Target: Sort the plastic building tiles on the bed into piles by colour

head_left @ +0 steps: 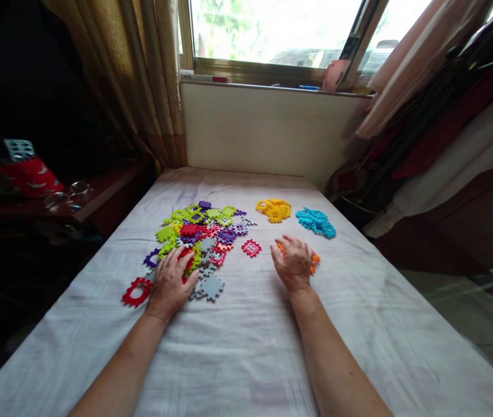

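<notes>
On the pale sheet, the left hand rested over the mixed pile of toothed pieces, its fingers a little apart. The right hand was over orange pieces, with bent fingers; whether they were clamped on one, I could not tell. Beyond lay a blue heap and a yellow heap. At the dim left, a red container held what seemed a blister pack. Farthest, a pink container stood by the window.

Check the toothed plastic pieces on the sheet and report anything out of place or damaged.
One red lattice piece lies alone between the mixed heap and the orange pieces at the right hand, so it looks slightly stray. Nothing appears broken, though some pieces are partly hidden.
</notes>
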Tool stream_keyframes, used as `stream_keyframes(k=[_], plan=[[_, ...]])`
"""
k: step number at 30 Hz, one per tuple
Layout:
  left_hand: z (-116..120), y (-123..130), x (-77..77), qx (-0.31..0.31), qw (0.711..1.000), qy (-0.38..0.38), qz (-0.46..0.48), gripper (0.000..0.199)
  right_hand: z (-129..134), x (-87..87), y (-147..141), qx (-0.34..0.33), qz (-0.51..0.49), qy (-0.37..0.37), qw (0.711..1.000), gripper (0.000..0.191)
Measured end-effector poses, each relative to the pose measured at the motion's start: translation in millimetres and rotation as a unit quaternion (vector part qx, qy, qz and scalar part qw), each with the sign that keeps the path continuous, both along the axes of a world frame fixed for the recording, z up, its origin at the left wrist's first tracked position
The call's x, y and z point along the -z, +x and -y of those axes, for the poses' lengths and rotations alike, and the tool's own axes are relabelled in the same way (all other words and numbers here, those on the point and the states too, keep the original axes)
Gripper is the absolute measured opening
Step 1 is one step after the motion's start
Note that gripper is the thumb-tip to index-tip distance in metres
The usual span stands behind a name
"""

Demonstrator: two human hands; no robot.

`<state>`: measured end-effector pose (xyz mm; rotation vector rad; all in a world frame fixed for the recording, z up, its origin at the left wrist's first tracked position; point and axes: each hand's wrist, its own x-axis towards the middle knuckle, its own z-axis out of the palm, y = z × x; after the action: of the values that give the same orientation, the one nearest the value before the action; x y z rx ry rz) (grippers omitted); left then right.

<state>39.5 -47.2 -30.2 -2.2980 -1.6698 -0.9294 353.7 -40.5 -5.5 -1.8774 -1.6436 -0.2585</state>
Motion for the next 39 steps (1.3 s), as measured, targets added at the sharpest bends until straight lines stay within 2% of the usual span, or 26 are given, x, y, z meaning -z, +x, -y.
stream_keyframes(k=[3,6,10,16,20,26,29,32,37,39], plan=[[0,1,-1.1,0.004,1.000,-0.006,0.007,0.041,-2,-7.1,-43,-0.146,0.024,-0.066,0.987,0.024],[1,1,-2.1,0.006,1.000,-0.009,0.013,0.040,-10,-13.1,-78,-0.205,0.066,-0.121,0.969,0.026],[2,1,-2.3,0.013,1.000,-0.023,0.016,0.039,-28,-16.1,-98,-0.187,0.088,-0.156,0.966,0.025],[3,1,-2.3,0.020,0.999,-0.038,0.017,0.040,-40,-8.6,-95,-0.167,0.063,-0.179,0.967,0.019],[3,1,-3.0,0.025,0.999,-0.036,0.020,0.039,-32,-4.4,-85,-0.185,0.050,-0.164,0.968,0.015],[2,0,-2.3,0.028,0.999,-0.037,0.027,0.038,-8,2.7,-68,-0.213,0.039,-0.131,0.967,0.013],[1,-1,-0.9,0.026,0.999,-0.029,0.031,0.037,3,4.4,-65,-0.203,0.037,-0.105,0.973,0.014],[2,-1,0.2,0.026,0.999,-0.026,0.028,0.037,9,1.6,-67,-0.188,0.037,-0.114,0.975,0.016],[2,-2,0.0,0.025,0.999,-0.022,0.017,0.038,11,-2.7,-78,-0.139,0.058,-0.124,0.981,0.036],[1,-2,-0.4,0.027,0.999,-0.017,0.012,0.038,8,-2.7,-83,-0.126,0.063,-0.122,0.982,0.035]])
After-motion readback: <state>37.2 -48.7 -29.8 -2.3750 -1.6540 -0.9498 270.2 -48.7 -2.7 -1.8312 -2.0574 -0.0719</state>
